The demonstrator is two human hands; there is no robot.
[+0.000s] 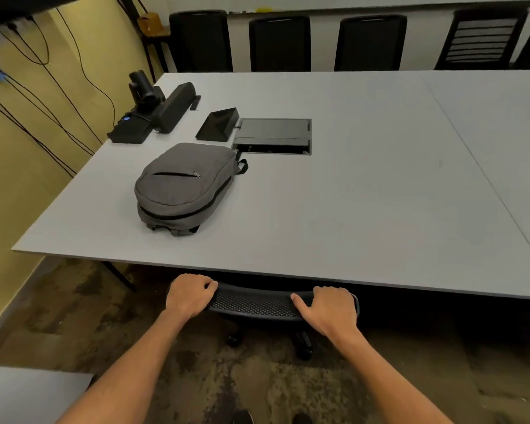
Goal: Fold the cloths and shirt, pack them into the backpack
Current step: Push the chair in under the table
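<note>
A grey backpack [184, 188] lies flat and zipped on the left part of the grey table [364, 194]. No cloths or shirt are in view. Below the table's near edge, my left hand [188, 293] grips the left end of a black chair's backrest [254, 302], fingers curled over its top. On the backrest's right end, my right hand [328, 307] grips the same way, thumb along the front. The chair is tucked under the table.
Behind the backpack sit a black camera [143, 91], a speaker bar [175, 107], a small black tablet stand [218, 123] and an open cable hatch [273, 136]. Black chairs [279, 44] line the far side. Cables hang on the yellow wall at left.
</note>
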